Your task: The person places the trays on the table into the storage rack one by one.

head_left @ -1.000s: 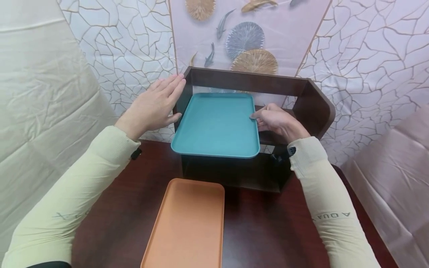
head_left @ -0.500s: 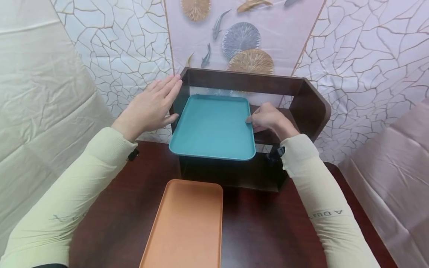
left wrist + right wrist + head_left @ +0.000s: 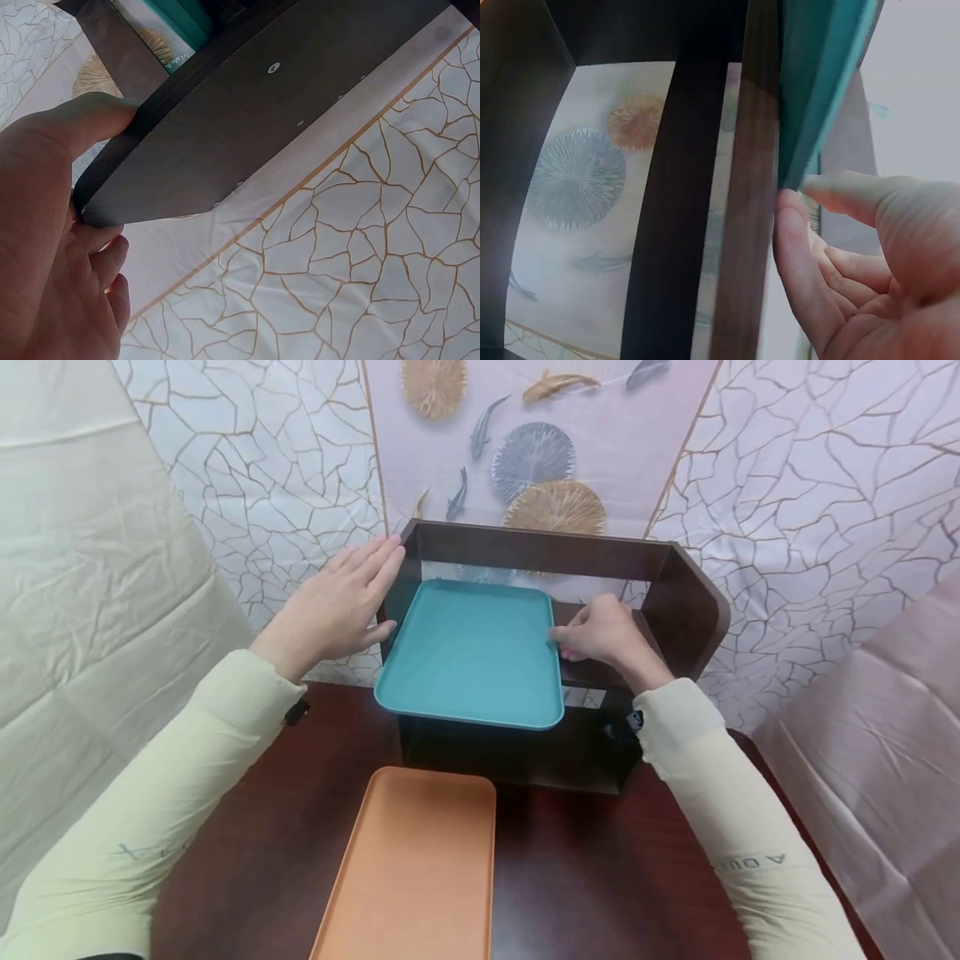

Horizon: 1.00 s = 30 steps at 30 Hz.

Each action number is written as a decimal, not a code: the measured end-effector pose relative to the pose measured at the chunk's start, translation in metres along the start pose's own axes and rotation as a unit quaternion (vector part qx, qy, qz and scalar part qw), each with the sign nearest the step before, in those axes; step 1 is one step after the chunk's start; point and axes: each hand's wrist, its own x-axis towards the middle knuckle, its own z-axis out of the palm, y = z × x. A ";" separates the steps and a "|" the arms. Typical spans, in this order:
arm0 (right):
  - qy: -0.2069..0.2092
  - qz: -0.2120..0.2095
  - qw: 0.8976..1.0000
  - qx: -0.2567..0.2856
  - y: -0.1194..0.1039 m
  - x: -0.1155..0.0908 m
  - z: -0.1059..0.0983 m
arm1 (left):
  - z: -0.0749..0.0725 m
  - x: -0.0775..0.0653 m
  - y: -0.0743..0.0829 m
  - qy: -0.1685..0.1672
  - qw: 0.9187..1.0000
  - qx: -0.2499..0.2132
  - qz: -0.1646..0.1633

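A teal rectangular tray lies on the upper level of a dark brown wooden shelf, its near end jutting out past the front. At the tray's right rim, my right hand pinches the edge. In the right wrist view the thumb is on one side of the teal rim and the index finger on the other, close to the shelf board. My left hand steadies the shelf's left side panel, thumb on its front edge and fingers on the outer side.
An orange rectangular tray lies on the dark reddish table in front of the shelf. Patterned cloth hangs behind, and pale drapes hang at both sides. The shelf's right side panel rises beyond my right hand.
The head view has shifted slightly, so the scene appears a little lower and further left. My right hand keeps its pinch on the teal tray; the left hand stays at the shelf's side.
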 end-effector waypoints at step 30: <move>-0.160 -0.027 0.984 0.069 0.083 -0.124 0.082 | 0.000 0.001 -0.002 -0.009 1.000 -0.009 0.002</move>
